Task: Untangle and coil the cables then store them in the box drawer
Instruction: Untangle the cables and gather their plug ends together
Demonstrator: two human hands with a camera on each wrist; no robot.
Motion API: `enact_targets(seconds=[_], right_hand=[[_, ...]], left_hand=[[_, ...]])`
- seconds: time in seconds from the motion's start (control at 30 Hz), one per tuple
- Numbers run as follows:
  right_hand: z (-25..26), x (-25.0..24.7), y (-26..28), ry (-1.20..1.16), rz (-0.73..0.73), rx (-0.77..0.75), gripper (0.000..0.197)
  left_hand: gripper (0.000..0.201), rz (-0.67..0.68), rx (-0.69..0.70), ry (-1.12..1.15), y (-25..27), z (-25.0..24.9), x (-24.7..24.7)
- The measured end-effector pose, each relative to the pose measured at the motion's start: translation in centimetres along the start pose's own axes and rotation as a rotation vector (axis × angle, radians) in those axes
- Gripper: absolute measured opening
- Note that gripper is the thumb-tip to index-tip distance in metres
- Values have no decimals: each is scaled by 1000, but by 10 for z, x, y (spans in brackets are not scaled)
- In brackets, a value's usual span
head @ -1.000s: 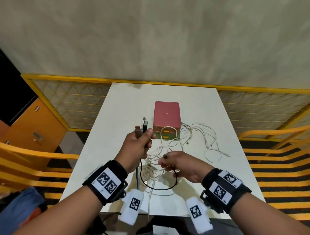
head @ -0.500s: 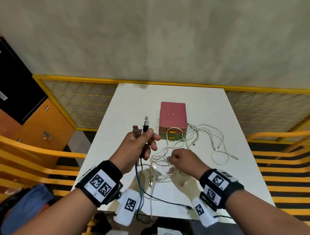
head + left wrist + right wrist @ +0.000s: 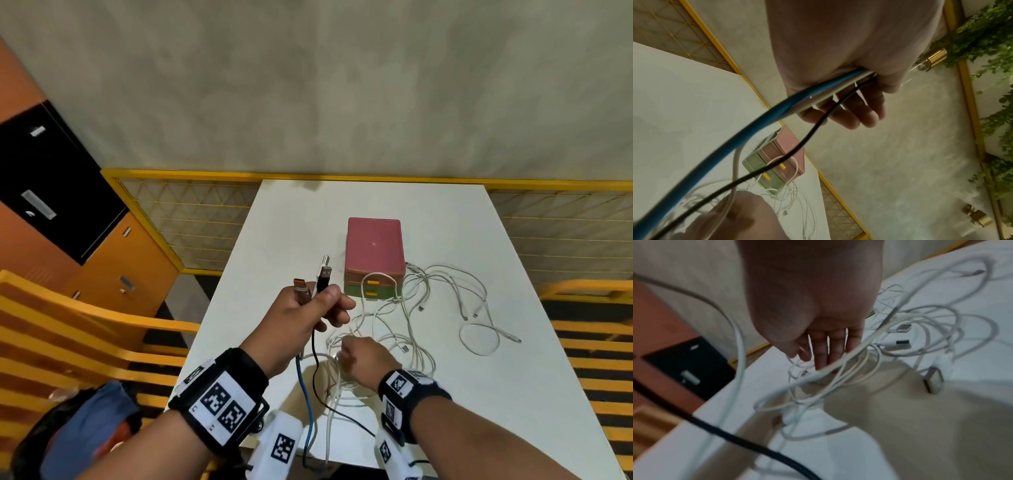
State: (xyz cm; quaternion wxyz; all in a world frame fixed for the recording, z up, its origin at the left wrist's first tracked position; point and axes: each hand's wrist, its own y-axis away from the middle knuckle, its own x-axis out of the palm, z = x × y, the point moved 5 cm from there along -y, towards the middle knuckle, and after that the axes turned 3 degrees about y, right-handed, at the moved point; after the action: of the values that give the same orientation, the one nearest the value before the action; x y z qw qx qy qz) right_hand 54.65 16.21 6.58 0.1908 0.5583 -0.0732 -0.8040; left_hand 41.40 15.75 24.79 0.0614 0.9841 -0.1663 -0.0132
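My left hand is raised above the white table and grips the plug ends of a blue cable, a black cable and a white one, USB plugs pointing up. The left wrist view shows these cables leaving the fist. Both trail over the table's near edge. My right hand is down in the tangle of white cables, with its fingers closing on a white strand. The box, pink above green, has both drawers shut and a white loop across its front.
Loose white cable ends spread right of the box. A yellow mesh rail runs behind the table. An orange and black cabinet stands on the left, and yellow slatted benches flank both sides. A blue bag lies lower left.
My right hand let go of the black cable, which dropped to trail over the near table edge, and moved into the white tangle. The left hand kept its grip on the plugs.
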Motion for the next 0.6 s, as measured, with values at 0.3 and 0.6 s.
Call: enact_targets(seconds=[0.3, 0.6], right_hand=[[-9, 11, 2, 310, 13, 82, 17], [-2, 18, 10, 470, 86, 113, 24]], left_hand=[[35, -44, -50, 35, -4, 16, -11], [34, -66, -90, 52, -11, 25, -12]])
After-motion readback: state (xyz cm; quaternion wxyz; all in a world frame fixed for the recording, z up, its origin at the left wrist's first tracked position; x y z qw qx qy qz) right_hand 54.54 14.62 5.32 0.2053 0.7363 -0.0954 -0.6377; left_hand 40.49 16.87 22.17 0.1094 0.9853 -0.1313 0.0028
